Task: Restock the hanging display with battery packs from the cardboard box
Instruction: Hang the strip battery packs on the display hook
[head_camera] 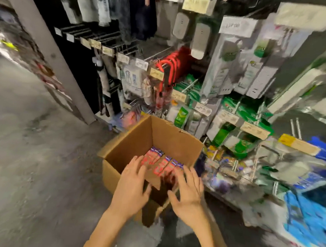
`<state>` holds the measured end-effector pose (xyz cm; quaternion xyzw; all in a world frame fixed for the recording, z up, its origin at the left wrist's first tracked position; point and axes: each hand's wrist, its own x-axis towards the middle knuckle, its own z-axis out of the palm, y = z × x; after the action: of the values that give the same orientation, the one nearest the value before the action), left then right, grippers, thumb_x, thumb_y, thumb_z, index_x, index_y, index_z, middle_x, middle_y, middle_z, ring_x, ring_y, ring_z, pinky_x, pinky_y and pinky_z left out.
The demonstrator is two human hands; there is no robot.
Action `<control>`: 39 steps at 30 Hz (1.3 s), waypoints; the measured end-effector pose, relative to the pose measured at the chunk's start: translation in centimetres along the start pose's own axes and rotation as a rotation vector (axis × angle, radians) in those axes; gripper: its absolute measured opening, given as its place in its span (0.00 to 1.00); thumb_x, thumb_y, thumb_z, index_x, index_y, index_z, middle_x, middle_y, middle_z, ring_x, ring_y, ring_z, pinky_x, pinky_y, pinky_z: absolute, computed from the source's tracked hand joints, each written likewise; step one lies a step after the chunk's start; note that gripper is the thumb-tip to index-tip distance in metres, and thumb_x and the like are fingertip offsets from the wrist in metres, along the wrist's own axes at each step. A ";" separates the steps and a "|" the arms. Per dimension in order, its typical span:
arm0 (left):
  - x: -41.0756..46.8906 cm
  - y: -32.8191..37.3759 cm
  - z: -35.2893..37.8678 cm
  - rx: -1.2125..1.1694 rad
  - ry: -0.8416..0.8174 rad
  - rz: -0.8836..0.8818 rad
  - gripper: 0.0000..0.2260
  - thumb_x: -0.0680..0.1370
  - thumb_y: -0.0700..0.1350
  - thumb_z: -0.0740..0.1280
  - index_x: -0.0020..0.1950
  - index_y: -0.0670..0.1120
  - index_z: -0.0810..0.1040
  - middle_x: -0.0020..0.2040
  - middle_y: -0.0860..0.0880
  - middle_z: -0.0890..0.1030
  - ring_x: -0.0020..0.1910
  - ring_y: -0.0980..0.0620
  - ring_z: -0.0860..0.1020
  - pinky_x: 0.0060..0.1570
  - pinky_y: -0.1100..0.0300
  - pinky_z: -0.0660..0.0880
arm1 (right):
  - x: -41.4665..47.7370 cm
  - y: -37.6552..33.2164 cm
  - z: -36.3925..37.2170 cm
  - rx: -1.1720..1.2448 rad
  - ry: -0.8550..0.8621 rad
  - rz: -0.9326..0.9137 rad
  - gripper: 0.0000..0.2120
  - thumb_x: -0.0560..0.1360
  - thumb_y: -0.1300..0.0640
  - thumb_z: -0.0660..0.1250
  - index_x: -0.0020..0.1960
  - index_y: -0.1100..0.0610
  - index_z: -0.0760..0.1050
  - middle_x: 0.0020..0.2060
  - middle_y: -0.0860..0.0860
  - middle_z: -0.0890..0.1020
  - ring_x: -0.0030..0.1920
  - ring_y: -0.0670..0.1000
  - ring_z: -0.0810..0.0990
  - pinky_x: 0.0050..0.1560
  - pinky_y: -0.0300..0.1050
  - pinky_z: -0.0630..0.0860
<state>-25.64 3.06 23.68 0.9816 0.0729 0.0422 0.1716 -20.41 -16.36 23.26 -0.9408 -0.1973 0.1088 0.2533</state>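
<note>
While the grey concrete floor (36, 136) is filling the left half of the view, the hanging display (113, 37) is rising on the right. Its metal hooks are carrying blurred packets in white, green, red and blue, with pale price tags at the hook ends. A grey pillar (49, 49) is slanting up at the display's left end. The cardboard box (131, 140) is sitting open on the floor just beside the foot of the display, its flaps standing up and out. 2 bare forearms are reaching from the bottom edge toward the box. The left hand (133, 181) is hovering over the box's near-left side, fingers straight and spread apart, gripping nothing. The right hand (189, 190) is hovering over the near-right side, fingers likewise splayed and holding nothing. The battery packs (160, 162), red with blue-purple tops, are lying in rows on the bottom of the box, just beyond the 2 hands. Motion blur is smearing their print.
</note>
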 end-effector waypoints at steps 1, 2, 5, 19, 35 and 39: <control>0.3 -1.4 0.0 -0.005 -0.014 0.003 0.27 0.72 0.48 0.71 0.69 0.42 0.74 0.76 0.40 0.68 0.77 0.38 0.64 0.76 0.46 0.63 | 0.2 -0.8 1.1 -0.005 -0.002 -0.009 0.35 0.68 0.41 0.60 0.73 0.49 0.67 0.73 0.55 0.72 0.75 0.55 0.60 0.72 0.55 0.54; 0.6 -2.6 0.1 -0.009 -0.031 0.007 0.26 0.71 0.49 0.70 0.68 0.42 0.75 0.75 0.40 0.69 0.77 0.38 0.65 0.76 0.47 0.63 | 0.4 -1.3 2.1 -0.012 0.011 -0.010 0.35 0.68 0.42 0.61 0.74 0.50 0.67 0.73 0.56 0.71 0.75 0.56 0.60 0.73 0.55 0.56; 2.6 -5.2 1.1 0.018 -0.100 0.039 0.28 0.71 0.50 0.70 0.69 0.41 0.74 0.74 0.38 0.71 0.75 0.36 0.67 0.76 0.46 0.64 | 1.2 -2.2 4.0 -0.043 -0.014 0.045 0.36 0.70 0.42 0.63 0.77 0.53 0.66 0.76 0.55 0.66 0.79 0.58 0.58 0.76 0.58 0.60; 12.1 -7.0 8.9 -0.131 -0.864 -0.236 0.29 0.78 0.55 0.68 0.77 0.52 0.64 0.77 0.49 0.63 0.76 0.45 0.62 0.73 0.53 0.62 | 10.2 0.9 7.1 0.002 -0.266 0.158 0.40 0.80 0.44 0.60 0.82 0.56 0.42 0.81 0.54 0.48 0.81 0.57 0.43 0.81 0.55 0.42; 21.9 -13.3 20.7 0.359 -0.811 -0.269 0.27 0.81 0.49 0.63 0.78 0.45 0.61 0.73 0.45 0.66 0.73 0.43 0.65 0.69 0.50 0.69 | 21.4 3.3 17.1 0.037 -0.374 0.410 0.43 0.74 0.51 0.61 0.82 0.62 0.45 0.81 0.61 0.47 0.81 0.64 0.42 0.78 0.65 0.46; 23.8 -15.5 26.5 0.293 -0.853 -0.316 0.32 0.81 0.48 0.63 0.81 0.44 0.53 0.78 0.42 0.61 0.77 0.42 0.61 0.71 0.49 0.66 | 23.4 3.3 20.2 0.098 -0.286 0.597 0.45 0.78 0.50 0.65 0.82 0.56 0.39 0.82 0.55 0.41 0.81 0.59 0.36 0.80 0.63 0.41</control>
<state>-1.29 12.47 -5.10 0.9021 0.1494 -0.4016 0.0501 -4.46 -0.27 1.95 -0.9190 0.0590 0.3184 0.2250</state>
